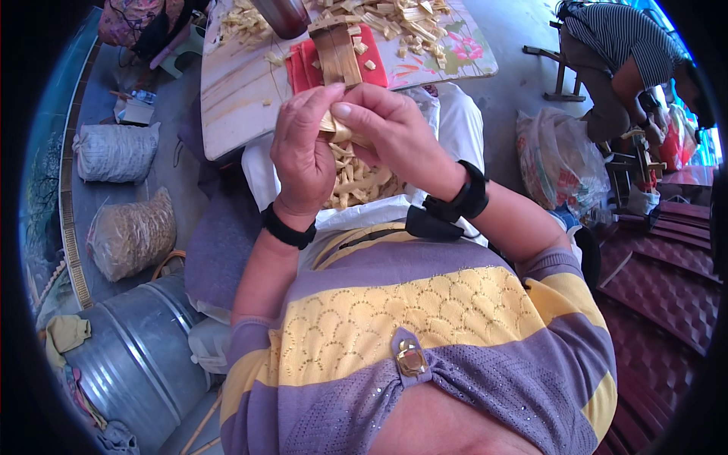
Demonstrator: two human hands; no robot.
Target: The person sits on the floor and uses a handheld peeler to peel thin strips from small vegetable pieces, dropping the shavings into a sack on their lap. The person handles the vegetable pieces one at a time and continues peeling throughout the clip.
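Note:
My left hand (304,145) and my right hand (387,125) meet over my lap, both holding a pale yellow folded strip (340,131), perhaps dried tofu skin or a plant strip. Its lower part is partly hidden by the fingers. Below them, a white bag (364,213) on my lap holds many similar twisted pieces (364,181). Just beyond my fingertips, a wooden block tool (336,54) lies on a red cloth or pad (372,51) on the table. My thumbs and fingertips press at the strip's upper end.
The patterned table (239,108) bears heaps of yellow strips (398,23) and a dark metal cup (282,17). Filled sacks (116,153) and a metal drum (136,352) stand left. At right, another person (620,51) bends near a plastic bag (560,159) and a wooden stand.

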